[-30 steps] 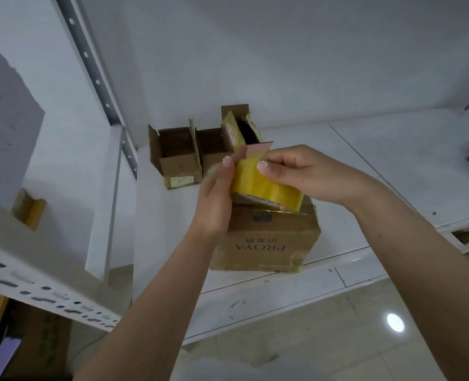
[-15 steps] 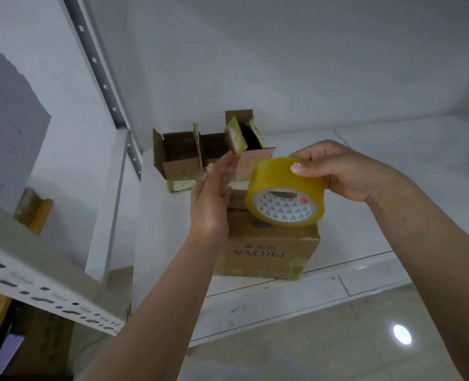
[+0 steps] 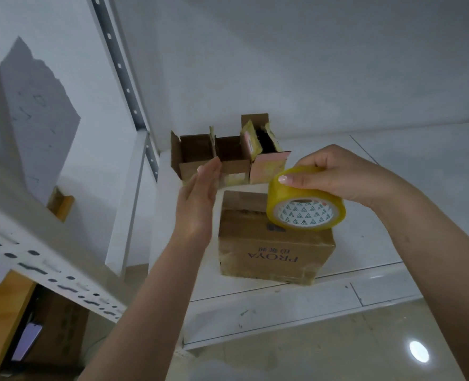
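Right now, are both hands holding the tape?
No, only the right hand grips the tape; the left hand is open and apart from it.

Three open cartons (image 3: pixel 229 152) on white shelf (image 3: pixel 420 174); perforated upright (image 3: pixel 119 66), perhaps steel

Tape roll (image 3: pixel 280 198) above sealed box (image 3: pixel 276 254), open boxes (image 3: pixel 222 158) behind, on shelf (image 3: pixel 392 188)

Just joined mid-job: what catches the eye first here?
The yellow tape roll, gripped from above by the right hand over the sealed PROYA carton at the front edge of the white shelf. The left hand is open just left of the carton; three small opened boxes stand behind.
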A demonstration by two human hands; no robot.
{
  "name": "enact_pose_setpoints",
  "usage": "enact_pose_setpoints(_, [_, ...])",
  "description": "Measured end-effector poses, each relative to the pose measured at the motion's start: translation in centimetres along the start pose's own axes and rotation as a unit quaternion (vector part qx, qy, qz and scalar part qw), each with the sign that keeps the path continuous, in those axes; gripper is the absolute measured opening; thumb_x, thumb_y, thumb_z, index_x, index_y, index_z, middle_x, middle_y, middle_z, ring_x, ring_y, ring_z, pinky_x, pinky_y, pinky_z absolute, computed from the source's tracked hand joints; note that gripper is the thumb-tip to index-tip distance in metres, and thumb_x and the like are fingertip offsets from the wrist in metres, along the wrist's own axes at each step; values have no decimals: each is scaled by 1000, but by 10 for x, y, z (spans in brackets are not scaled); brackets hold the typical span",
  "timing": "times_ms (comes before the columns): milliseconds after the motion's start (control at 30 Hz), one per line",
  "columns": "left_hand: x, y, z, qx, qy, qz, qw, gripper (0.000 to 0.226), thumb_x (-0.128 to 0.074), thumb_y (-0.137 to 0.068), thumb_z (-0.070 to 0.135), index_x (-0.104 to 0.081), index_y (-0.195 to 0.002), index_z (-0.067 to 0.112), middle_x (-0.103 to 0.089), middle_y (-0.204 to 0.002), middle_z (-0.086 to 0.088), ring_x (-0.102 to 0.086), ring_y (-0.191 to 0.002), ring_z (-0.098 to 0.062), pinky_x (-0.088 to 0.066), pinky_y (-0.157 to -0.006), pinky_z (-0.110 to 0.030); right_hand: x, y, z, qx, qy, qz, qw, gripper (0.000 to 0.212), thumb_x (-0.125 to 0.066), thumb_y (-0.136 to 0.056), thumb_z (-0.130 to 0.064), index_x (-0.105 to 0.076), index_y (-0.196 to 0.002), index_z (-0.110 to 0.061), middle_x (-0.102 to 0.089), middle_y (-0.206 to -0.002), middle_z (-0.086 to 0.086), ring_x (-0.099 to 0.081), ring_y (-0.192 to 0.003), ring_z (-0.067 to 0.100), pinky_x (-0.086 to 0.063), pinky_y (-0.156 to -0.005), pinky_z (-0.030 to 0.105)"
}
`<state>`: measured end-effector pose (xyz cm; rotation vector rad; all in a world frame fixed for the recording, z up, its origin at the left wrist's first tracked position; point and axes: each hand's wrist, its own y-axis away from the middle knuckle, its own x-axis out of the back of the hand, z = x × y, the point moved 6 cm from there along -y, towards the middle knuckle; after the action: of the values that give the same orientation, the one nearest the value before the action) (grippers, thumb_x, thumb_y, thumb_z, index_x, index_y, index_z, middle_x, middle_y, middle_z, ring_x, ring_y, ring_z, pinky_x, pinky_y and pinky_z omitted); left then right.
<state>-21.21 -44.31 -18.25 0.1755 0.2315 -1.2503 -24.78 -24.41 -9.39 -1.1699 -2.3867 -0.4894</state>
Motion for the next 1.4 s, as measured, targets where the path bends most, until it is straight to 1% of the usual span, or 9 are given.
enact_pose_setpoints(267, [17,18,-48,109,-46,15,993,39,-43,-102,40,-56,-134,22,-67,-122,1,-60,-118,-16,-42,-108,-39,-14,-14,-1,18,19,49,998,23,-77,-68,-49,-74,-71,-26,-59,-64,-40,-57,-64,-21,-44,-63,10])
enact_pose_setpoints(500, [10,21,-74,196,2,8,980,43,-42,-99,51,-77,-93,27,-76,-97,-7,-73,-87,-21,-58,-60,-29,-13,-16,3,35,4,74,997,13,-77,-72,-42,-72,-60,-43,-60,-65,-40,-60,-63,-17,-42,-51,3])
enact_pose_setpoints(767, [21,30,-110,283,10,50,958,41,-40,-104,38,-74,-101,15,-76,-89,-6,-74,-77,-20,-57,-57,-30,-12,-18,4,38,-8,82,996,10,-77,-74,-40,-70,-74,-33,-61,-67,-32,-62,-64,-14,-45,-54,6])
enact_pose_setpoints(900, [31,17,-91,199,-118,36,972,32,-47,-102,22,-58,-128,7,-68,-118,-12,-66,-103,-24,-54,-90,-38,-13,-17,2,24,18,78,997,13,-75,-72,-47,-67,-75,-37,-59,-66,-35,-61,-64,-14,-43,-64,16])
enact_pose_setpoints(1000, [28,2,-42,13,-267,35,963,44,-45,-102,37,-47,-140,15,-54,-137,-5,-51,-122,-16,-40,-102,-31,-12,-17,2,19,38,72,996,15,-74,-75,-48,-65,-70,-37,-57,-66,-34,-59,-68,-10,-42,-69,20])
enact_pose_setpoints(1133, [-29,9,13,-197,-271,-213,918,66,-44,-92,62,-32,-145,25,-44,-143,11,-41,-133,-2,-40,-102,-20,-13,-18,-2,23,82,65,994,23,-71,-77,-53,-71,-75,-30,-58,-83,-28,-57,-82,-1,-44,-82,29])
enact_pose_setpoints(1233, [-58,15,4,-177,-349,-330,859,114,-53,-68,84,-12,-152,19,-38,-149,4,-38,-138,-13,-37,-109,-34,-13,-17,-5,34,93,61,993,43,-66,-69,-66,-73,-83,-26,-63,-107,-21,-59,-94,3,-46,-88,34])
enact_pose_setpoints(1300, [-64,15,-3,-192,-464,-305,810,127,-54,-49,93,-16,-150,25,-45,-137,16,-43,-129,-9,-33,-107,-30,-13,-15,-5,43,85,65,993,48,-60,-62,-72,-72,-79,-28,-58,-88,-27,-57,-86,-2,-45,-84,30])
enact_pose_setpoints(1400, [-62,11,-8,-196,-494,-270,803,123,-66,-43,85,-24,-145,29,-51,-129,20,-50,-120,-9,-39,-105,-34,-11,-12,-2,48,-2,46,998,41,-62,-63,-72,-72,-79,-36,-61,-88,-25,-60,-82,-8,-45,-76,20])
